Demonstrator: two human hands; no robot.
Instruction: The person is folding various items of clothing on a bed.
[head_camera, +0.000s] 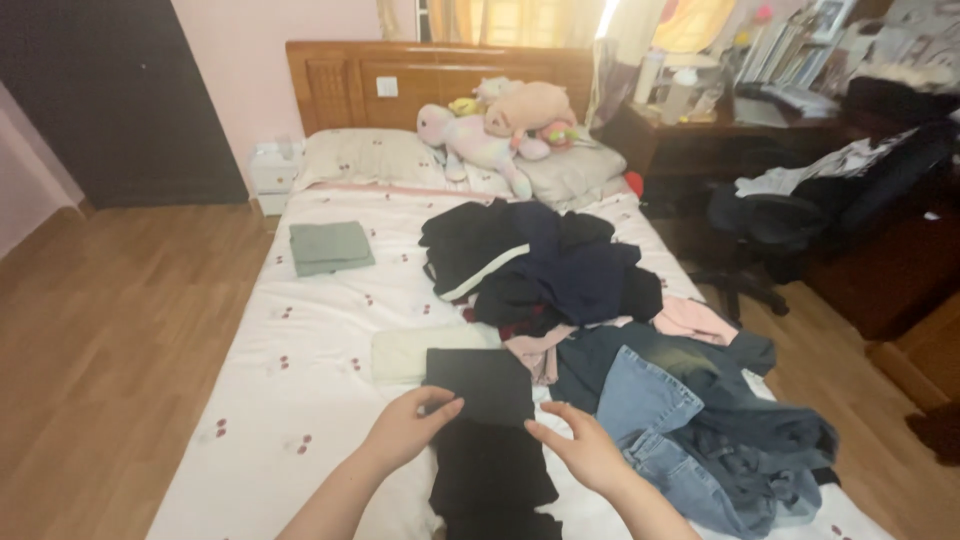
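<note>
Both hands (405, 428) (585, 450) folding black garment (480, 385); lower end cut off.

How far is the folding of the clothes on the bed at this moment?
Done: a folded green garment and a folded cream piece lie flat on the bed. In hand: the left hand and right hand are at the fold of a black garment. Left: a pile of dark clothes, a pink piece and jeans, all unfolded.
</note>
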